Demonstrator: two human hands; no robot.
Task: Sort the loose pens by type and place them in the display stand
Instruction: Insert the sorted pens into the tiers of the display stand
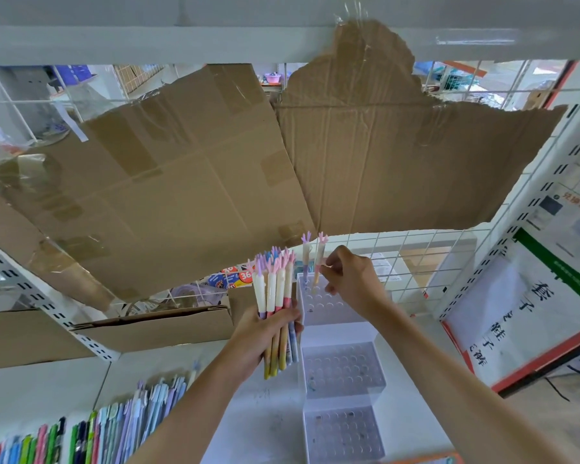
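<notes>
Pastel pens: the left hand (265, 333) clamps a bundle (275, 296) at frame centre, while the right hand (349, 283) pinches one pen (318, 266) over the display stand (342, 333), apparently entering a top-tier hole. Best kept vertical, lowered gently beside its seated neighbour (306, 259).

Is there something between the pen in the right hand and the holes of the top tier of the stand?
Nothing visible. The right hand holds the pen upright over the top tier, whose holes look free beside one standing pen.
</notes>
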